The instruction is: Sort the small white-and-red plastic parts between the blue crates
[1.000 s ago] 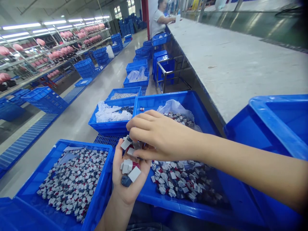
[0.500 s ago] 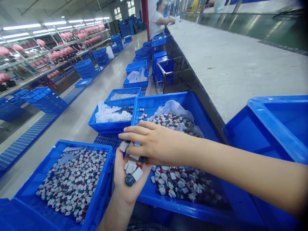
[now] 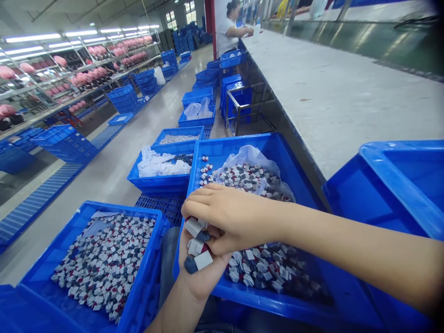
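Note:
My left hand (image 3: pixel 204 283) is cupped palm up and holds several small plastic parts (image 3: pixel 203 260) in white, dark grey-blue and dark red. Over it, my right hand (image 3: pixel 231 215) has its fingers curled round the upper parts in the palm; its fingertips are partly hidden. Both hands are above the near side of a large blue crate (image 3: pixel 249 298), where many like parts (image 3: pixel 268 268) lie loose. Further back in that crate, more of them rest on a clear plastic bag (image 3: pixel 249 152).
To the left stands another blue crate (image 3: pixel 85 208) full of similar parts. A smaller crate (image 3: pixel 159 185) with white bags is beyond. The grey worktable (image 3: pixel 333 97) runs along the right, with a blue bin (image 3: pixel 388 152) beside it. A person (image 3: pixel 227 32) is at its far end.
Both hands have shifted slightly right and down together. My right hand's fingers, earlier stretched out across the parts, are now curled round them.

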Demonstrator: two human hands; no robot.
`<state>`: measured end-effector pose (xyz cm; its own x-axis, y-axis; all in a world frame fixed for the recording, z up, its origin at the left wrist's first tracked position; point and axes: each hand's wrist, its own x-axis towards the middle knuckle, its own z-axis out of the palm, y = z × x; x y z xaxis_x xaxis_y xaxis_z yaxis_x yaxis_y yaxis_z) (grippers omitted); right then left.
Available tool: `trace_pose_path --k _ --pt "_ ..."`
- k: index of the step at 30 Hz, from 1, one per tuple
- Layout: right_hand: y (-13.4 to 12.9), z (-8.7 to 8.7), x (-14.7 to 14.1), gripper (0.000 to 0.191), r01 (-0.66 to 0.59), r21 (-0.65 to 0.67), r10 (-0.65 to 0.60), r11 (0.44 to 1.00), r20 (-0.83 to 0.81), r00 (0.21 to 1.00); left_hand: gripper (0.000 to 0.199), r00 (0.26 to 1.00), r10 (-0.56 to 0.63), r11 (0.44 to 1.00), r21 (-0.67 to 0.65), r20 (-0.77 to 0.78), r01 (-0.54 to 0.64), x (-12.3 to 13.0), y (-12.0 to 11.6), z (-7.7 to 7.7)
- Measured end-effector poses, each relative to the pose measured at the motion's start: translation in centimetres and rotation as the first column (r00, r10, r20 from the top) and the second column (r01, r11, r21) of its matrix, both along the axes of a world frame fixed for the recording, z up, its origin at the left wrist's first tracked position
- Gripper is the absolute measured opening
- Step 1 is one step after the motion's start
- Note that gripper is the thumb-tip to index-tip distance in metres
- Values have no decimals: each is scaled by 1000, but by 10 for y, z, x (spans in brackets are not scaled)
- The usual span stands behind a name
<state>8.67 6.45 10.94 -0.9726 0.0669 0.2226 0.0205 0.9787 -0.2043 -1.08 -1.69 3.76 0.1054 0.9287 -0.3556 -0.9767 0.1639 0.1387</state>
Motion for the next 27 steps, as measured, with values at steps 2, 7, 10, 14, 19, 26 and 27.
trace_pose_path --k 2,7,10,14,19,26,27 --pt "-1 1 0 38 29 -136 -29 990 5 1000 42 1000 -9 1000 25 -2 9 2 -2 -1" --pt "-2 6 0 30 64 -539 -72 840 7 997 43 999 47 998 -39 -11 -47 2 -4 2" --pt "1 7 1 28 101 -670 -93 736 48 994 49 993 119 988 -98 -1 -119 1 -4 3" --pt "4 6 2 28 104 -658 -106 746 36 994 44 992 123 986 -113 -1 -122 0 -1 1" --pt "4 8 2 32 102 -628 -108 772 28 994 34 994 101 991 -87 28 -98 -3 3 -2" --pt "5 7 4 31 175 -571 -182 802 45 982 24 972 203 965 -142 -119 -219 -58 -1 -32" --pt "5 6 4 30 197 -564 -201 802 57 978 23 951 255 953 -124 -174 -278 -78 -5 -43"
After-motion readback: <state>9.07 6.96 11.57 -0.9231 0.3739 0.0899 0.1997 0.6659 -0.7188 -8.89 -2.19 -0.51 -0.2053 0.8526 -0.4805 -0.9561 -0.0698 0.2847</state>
